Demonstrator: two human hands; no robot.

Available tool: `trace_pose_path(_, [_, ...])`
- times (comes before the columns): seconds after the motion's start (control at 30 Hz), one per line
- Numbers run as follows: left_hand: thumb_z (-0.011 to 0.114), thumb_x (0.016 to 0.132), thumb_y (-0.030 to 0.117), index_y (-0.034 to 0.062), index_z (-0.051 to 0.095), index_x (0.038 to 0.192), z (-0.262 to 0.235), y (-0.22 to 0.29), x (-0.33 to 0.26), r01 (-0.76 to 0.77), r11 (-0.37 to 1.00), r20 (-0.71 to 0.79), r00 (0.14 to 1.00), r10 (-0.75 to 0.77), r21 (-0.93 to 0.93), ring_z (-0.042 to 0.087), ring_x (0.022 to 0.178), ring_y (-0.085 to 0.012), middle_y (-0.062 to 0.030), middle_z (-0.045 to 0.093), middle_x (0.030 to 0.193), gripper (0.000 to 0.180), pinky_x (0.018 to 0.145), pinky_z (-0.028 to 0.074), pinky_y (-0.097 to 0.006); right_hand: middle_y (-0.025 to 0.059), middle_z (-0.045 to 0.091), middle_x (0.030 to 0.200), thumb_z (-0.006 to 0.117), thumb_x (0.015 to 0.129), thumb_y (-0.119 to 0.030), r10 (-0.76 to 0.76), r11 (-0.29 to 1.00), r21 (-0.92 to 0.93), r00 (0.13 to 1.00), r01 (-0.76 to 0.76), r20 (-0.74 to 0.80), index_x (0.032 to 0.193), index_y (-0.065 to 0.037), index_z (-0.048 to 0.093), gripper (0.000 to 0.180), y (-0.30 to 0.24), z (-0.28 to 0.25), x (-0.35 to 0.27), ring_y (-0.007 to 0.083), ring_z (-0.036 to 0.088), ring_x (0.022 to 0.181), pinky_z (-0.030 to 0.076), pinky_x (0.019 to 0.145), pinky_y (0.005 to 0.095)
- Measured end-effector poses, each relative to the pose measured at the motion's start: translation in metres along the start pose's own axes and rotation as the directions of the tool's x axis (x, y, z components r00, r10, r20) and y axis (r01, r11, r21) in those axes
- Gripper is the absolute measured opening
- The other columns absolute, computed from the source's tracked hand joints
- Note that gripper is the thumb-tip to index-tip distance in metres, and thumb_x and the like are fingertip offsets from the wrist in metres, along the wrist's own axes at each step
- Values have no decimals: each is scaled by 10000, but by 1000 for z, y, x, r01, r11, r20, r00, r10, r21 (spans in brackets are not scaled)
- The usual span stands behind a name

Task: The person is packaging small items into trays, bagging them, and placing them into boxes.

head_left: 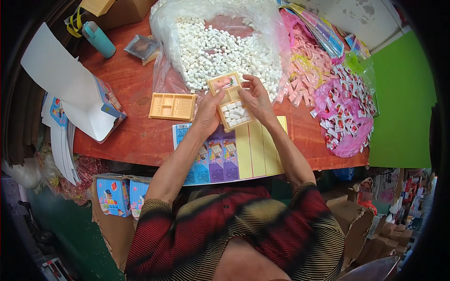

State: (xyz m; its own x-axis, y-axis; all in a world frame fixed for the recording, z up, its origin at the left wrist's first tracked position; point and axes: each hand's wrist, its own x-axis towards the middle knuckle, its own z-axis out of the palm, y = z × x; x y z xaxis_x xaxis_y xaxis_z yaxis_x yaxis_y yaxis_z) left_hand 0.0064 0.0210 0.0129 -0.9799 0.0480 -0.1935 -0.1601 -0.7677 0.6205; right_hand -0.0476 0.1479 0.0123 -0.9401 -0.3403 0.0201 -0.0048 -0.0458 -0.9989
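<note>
A cream plastic compartment tray (229, 128) is held over the table in front of me, slightly tilted. Several white cubes (236, 114) fill its near compartment, and a pink sachet (222, 83) lies in the far one. Along the tray's left side, my left hand (207, 114) is closed on it, thumb on the edge. My right hand (259, 104) grips the right edge with curled fingers, its thumb over the middle of the tray. Whether anything small is pinched there is hidden. Beyond both hands spreads a clear plastic bag (164, 14) of loose white cubes.
Another cream tray (172, 107) lies left of my hands. Printed card sheets (251, 154) lie at the table's front edge. Pink sachets (307, 70) and red-white sachets (344, 117) are heaped at right. At left stand an open printed box (108, 96) and a teal bottle (99, 40).
</note>
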Motion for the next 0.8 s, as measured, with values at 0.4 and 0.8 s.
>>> trace_pose_path(0.4, [406, 792, 6, 5, 321, 1162, -42, -1, -52, 3, 994, -237, 971, 23, 109, 511, 934, -198, -130, 450, 1092, 379, 758, 457, -293, 74, 528, 832, 577, 720, -84, -282, 615, -661, 902, 431, 326, 895, -20, 528, 192, 4, -14, -56, 172, 512, 732, 418, 605, 258])
trace_pose_path(0.8, [436, 822, 99, 74, 306, 1204, -44, -10, -89, -43, 998, -239, 971, 30, -49, 442, 1042, -208, -79, 438, 1135, 405, 888, 374, -352, 89, 483, 972, 637, 614, -189, -271, 363, -794, 870, 489, 412, 971, -52, 502, 405, 12, -12, -69, 256, 438, 911, 331, 768, 359])
